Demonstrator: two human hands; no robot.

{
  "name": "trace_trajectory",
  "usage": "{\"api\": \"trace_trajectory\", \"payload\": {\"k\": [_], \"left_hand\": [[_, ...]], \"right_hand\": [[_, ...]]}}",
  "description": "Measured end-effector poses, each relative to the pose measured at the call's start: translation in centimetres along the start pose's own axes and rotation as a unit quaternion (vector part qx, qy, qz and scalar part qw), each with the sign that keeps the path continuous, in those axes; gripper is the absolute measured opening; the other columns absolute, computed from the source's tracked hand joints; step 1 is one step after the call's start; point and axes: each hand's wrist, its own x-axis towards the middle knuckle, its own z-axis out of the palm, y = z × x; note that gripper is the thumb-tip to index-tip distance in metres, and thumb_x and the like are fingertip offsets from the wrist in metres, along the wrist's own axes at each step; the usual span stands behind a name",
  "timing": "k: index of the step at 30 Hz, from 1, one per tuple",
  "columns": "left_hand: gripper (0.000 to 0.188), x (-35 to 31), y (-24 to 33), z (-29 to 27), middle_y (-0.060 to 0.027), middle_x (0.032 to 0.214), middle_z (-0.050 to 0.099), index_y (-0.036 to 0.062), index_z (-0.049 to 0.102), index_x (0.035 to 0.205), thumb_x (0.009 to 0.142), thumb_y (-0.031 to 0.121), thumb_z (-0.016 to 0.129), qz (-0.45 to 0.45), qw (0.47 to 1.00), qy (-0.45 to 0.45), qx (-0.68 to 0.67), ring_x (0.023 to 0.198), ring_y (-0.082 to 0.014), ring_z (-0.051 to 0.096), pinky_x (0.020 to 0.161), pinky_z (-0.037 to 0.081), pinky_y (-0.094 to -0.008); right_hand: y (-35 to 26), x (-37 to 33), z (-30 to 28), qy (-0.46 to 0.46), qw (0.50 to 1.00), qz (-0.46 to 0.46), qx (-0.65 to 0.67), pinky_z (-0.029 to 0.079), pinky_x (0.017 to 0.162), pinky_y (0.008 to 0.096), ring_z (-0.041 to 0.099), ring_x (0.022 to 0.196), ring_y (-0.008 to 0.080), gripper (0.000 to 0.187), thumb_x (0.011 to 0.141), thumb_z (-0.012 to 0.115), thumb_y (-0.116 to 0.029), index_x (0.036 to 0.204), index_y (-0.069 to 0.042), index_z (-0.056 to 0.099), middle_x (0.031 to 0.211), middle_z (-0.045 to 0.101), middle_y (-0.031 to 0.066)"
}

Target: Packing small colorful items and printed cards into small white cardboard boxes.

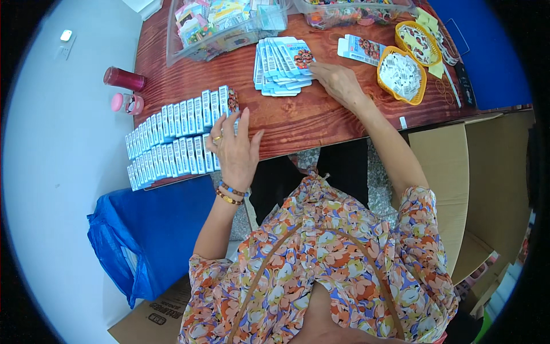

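Observation:
My left hand [235, 150] rests at the right end of two rows of small blue-and-white boxes [172, 121], its fingers spread and touching the end boxes. The boxes stand upright, packed side by side. To the right lies a fanned stack of flat blue-and-white cartons [281, 66] with a picture on the top one. My right hand [338, 85] reaches to that stack's right edge, fingers close together on the top carton's edge; the fingertips are partly hidden.
Behind are clear plastic bins of colourful packets [229, 50] and small items [358, 14]. Two yellow baskets [421, 92] with white pieces stand right, beside another carton [362, 49]. At the left edge are a red jar [125, 79] and a pink-lidded jar [130, 104]. A cardboard box [441, 183] stands below right.

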Motion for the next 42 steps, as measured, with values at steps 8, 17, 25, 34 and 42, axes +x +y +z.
{"api": "trace_trajectory", "payload": {"k": [8, 17, 25, 34, 42], "left_hand": [[0.049, 5.1, 5.3, 4.1, -0.0123, 0.109, 0.069, -0.0024, 0.046, 0.14, 0.096, 0.01, 0.064, -0.284, 0.619, -0.133, -0.72, 0.094, -0.0141, 0.067, 0.079, 0.054, -0.0288], [0.042, 2.8, 4.8, 4.3, -0.0081, 0.13, 0.061, -0.0032, 0.051, 0.137, 0.096, -0.005, 0.051, -0.142, 0.688, -0.215, -0.678, 0.117, -0.0116, 0.058, 0.096, 0.047, -0.0278], [0.071, 1.3, 5.8, 3.0, -0.0176, 0.124, 0.057, -0.0032, 0.042, 0.143, 0.085, 0.022, 0.073, 0.002, 0.925, -0.113, -0.363, 0.114, -0.0316, 0.057, 0.097, 0.043, -0.0416], [0.098, 1.1, 7.4, 3.6, -0.0184, 0.122, 0.054, -0.0018, 0.038, 0.145, 0.067, 0.031, 0.086, 0.04, 0.98, -0.071, -0.181, 0.108, -0.0353, 0.058, 0.089, 0.047, -0.0446], [0.06, 2.3, 7.0, 3.9, -0.0175, 0.098, 0.068, 0.0027, 0.057, 0.121, 0.071, 0.022, 0.085, -0.164, 0.903, -0.044, -0.396, 0.089, -0.0343, 0.068, 0.075, 0.053, -0.042]], "right_hand": [[-8.7, -6.5, -3.4, 0.141, 0.984, -0.052, 0.101, 0.059, 0.083, 0.0374, 0.071, 0.096, 0.0265, 0.03, 0.078, 0.07, 0.001, 0.107, -0.007, 0.072, 0.104, 0.073, 0.008], [-5.2, -3.8, -9.9, -0.021, 0.861, 0.215, 0.461, 0.057, 0.076, 0.0288, 0.067, 0.093, 0.0136, 0.038, 0.093, 0.064, -0.008, 0.129, 0.0, 0.058, 0.109, 0.068, 0.0069], [-6.4, -2.3, -9.5, -0.212, 0.814, 0.246, 0.482, 0.054, 0.054, 0.0205, 0.063, 0.071, 0.0042, 0.02, 0.092, 0.064, -0.011, 0.109, -0.001, 0.064, 0.086, 0.067, 0.0], [-6.6, -2.8, -8.8, -0.135, 0.857, 0.239, 0.437, 0.047, 0.043, 0.0193, 0.061, 0.063, 0.0032, 0.013, 0.092, 0.066, -0.013, 0.099, -0.002, 0.062, 0.08, 0.066, -0.0001], [-9.2, -4.9, -6.5, 0.077, 0.842, 0.27, 0.46, 0.052, 0.089, 0.0302, 0.066, 0.1, 0.015, 0.023, 0.095, 0.065, -0.008, 0.115, 0.0, 0.056, 0.108, 0.066, 0.0084]]}}
